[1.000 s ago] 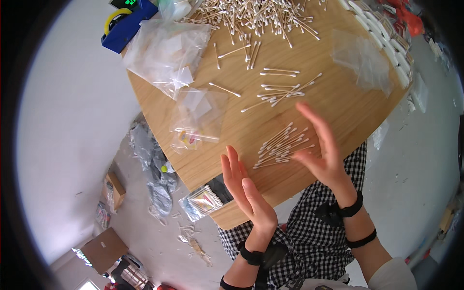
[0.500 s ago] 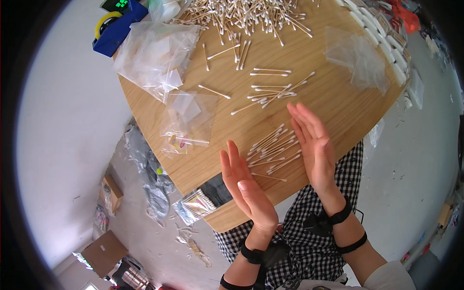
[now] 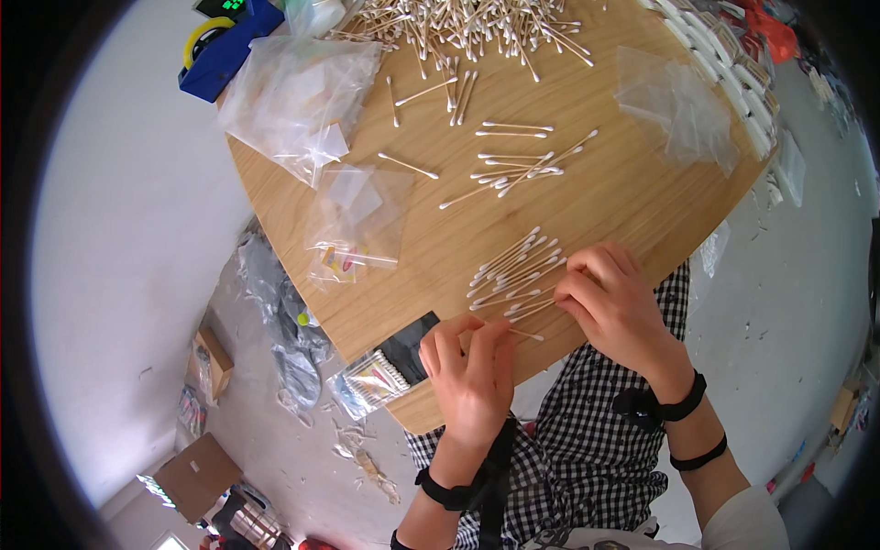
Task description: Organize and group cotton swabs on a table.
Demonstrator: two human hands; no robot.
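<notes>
A loose group of cotton swabs (image 3: 513,271) lies near the table's front edge, between my hands. My left hand (image 3: 472,371) rests at the edge with bent fingers, its fingertips closed on the left end of the nearest swab (image 3: 526,335). On the other side, my right hand (image 3: 616,307) is curled, fingertips pressed together at the right ends of the lower swabs; the exact grip is partly hidden. Beside my left hand, a clear packet of swabs (image 3: 374,380) lies by a dark flat pad (image 3: 410,347).
A big swab heap (image 3: 458,27) covers the table's far side, with a few swabs (image 3: 522,172) scattered nearer. Clear bags (image 3: 298,101) and a blue tape dispenser (image 3: 225,55) are at left. An empty plastic bag (image 3: 678,110) and a row of white packs (image 3: 724,69) line the right.
Both hands have come down from a raised, open-palmed pose onto the table. Their fingers have curled in around the near swabs, which have shifted slightly.
</notes>
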